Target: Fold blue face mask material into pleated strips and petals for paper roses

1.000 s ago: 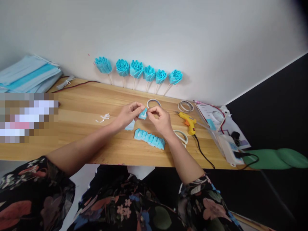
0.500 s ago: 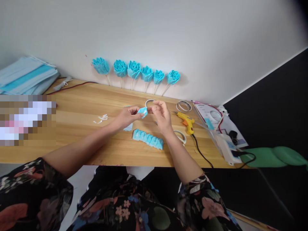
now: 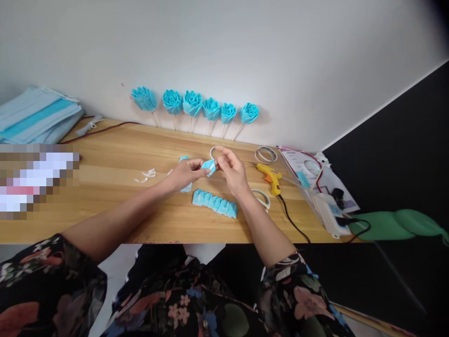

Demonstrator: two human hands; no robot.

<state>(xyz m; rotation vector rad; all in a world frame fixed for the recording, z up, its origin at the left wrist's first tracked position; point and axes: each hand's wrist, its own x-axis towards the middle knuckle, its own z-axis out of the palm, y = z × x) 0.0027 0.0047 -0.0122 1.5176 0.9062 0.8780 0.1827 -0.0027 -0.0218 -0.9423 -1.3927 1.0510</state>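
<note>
A small folded blue piece (image 3: 209, 167) with a white strip across it is held above the table between my two hands. My left hand (image 3: 185, 173) pinches its left side between thumb and fingers. At its right edge, the thumb and index finger of my right hand (image 3: 232, 172) are closed together. Partly hidden under my left hand lie flat blue pieces (image 3: 185, 188). Nearer my body rests a row of overlapping folded blue pieces (image 3: 215, 203). Just behind my right fingers is a white tape ring (image 3: 212, 152), partly covered.
Several blue roses on sticks (image 3: 172, 102) lean against the wall. To the right are a yellow glue gun (image 3: 274, 183), tape rings (image 3: 265, 154) and a power strip (image 3: 329, 216). White scraps (image 3: 149, 173) and a stack of blue masks (image 3: 35, 114) are at left.
My right fingers have come in closer to the folded blue piece's right edge. The piece stays in my left hand, with its white strip facing up. The view has shifted slightly.
</note>
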